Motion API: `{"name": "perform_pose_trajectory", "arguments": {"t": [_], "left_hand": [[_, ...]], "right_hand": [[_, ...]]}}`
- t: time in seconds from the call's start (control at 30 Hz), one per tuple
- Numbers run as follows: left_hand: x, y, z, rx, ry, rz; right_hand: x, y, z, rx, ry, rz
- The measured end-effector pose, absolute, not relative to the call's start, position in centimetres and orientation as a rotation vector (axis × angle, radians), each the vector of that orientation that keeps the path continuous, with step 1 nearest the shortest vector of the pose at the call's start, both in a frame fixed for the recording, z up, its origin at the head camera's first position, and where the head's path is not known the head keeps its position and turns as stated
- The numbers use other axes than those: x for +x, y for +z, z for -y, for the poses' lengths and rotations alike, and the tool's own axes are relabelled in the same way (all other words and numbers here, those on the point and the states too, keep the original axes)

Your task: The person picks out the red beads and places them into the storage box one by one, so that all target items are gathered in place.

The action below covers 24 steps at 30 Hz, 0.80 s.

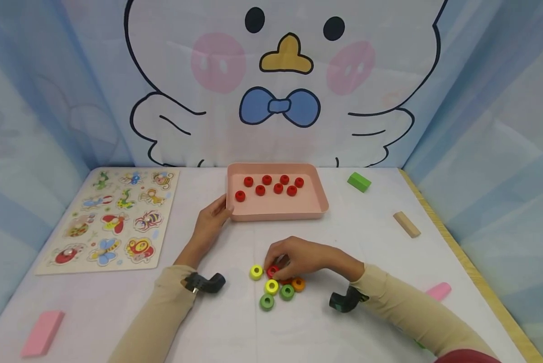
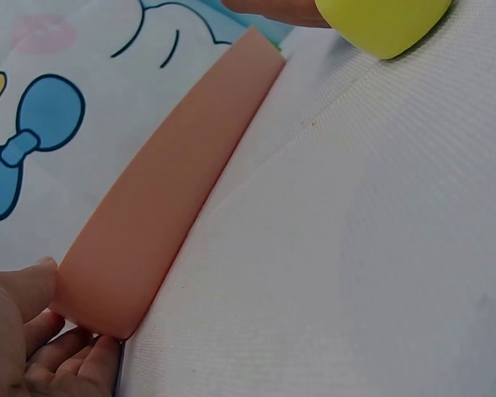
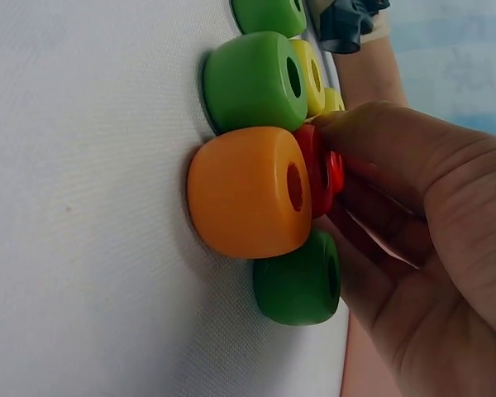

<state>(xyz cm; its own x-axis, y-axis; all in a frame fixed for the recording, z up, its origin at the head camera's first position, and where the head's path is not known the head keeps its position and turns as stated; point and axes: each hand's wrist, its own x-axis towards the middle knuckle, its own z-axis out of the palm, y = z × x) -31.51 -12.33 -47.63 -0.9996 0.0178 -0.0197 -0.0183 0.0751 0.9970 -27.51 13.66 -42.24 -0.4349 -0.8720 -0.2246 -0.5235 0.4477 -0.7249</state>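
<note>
In the head view, my left hand (image 1: pixel 209 227) grips the near left corner of a pink tray (image 1: pixel 280 216), thumb at the rim and fingers curled by the side wall. Several red beads (image 1: pixel 260 190) lie spread inside the tray. My right hand (image 1: pixel 300 256) is over a small group of beads on the table, thumb and fingers pinching a red bead (image 1: pixel 271 273). Around it are yellow beads (image 1: pixel 256 272), green beads (image 1: pixel 287 292) and an orange bead (image 3: pixel 240 192). Another red bead is partly hidden under the hand, and a green bead (image 3: pixel 293 285) shows beside the fingers in the right wrist view.
On the left lies an insect puzzle board (image 1: pixel 113 222), with a pink block (image 1: pixel 43 334) nearer me. At right are a green block (image 1: pixel 359 182), a wooden block (image 1: pixel 406 224) and a pink piece (image 1: pixel 439 291) partly under the right sleeve. A printed curtain (image 1: pixel 280 141) hangs behind the tray.
</note>
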Motion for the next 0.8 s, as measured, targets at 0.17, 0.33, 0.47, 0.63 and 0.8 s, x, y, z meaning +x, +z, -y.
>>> {"name": "perform_pose_trajectory", "arguments": {"t": [0.17, 0.33, 0.47, 0.63, 0.8], "left_hand": [[-31.5, -47.6, 12.4, -0.005, 2.101, -2.295], [-31.5, -47.7, 12.4, -0.002, 2.102, -2.295], [-31.6, -47.6, 12.4, 0.011, 2.113, -2.298], [-31.6, -47.6, 12.5, -0.003, 2.101, -2.296], [-31.5, -47.5, 12.4, -0.018, 2.1, -2.294]], "right_hand": [[-28.0, -41.8, -13.7, -1.15, -0.779, -2.145], [-29.4, -40.1, -14.3, -1.122, -0.85, -2.211], [-31.8, -38.3, -15.5, -1.066, -0.9, -2.333], [-35.5, -37.2, -17.2, -0.862, -0.864, -2.588], [-38.6, -38.1, -18.7, -0.602, -0.82, -2.716]]}}
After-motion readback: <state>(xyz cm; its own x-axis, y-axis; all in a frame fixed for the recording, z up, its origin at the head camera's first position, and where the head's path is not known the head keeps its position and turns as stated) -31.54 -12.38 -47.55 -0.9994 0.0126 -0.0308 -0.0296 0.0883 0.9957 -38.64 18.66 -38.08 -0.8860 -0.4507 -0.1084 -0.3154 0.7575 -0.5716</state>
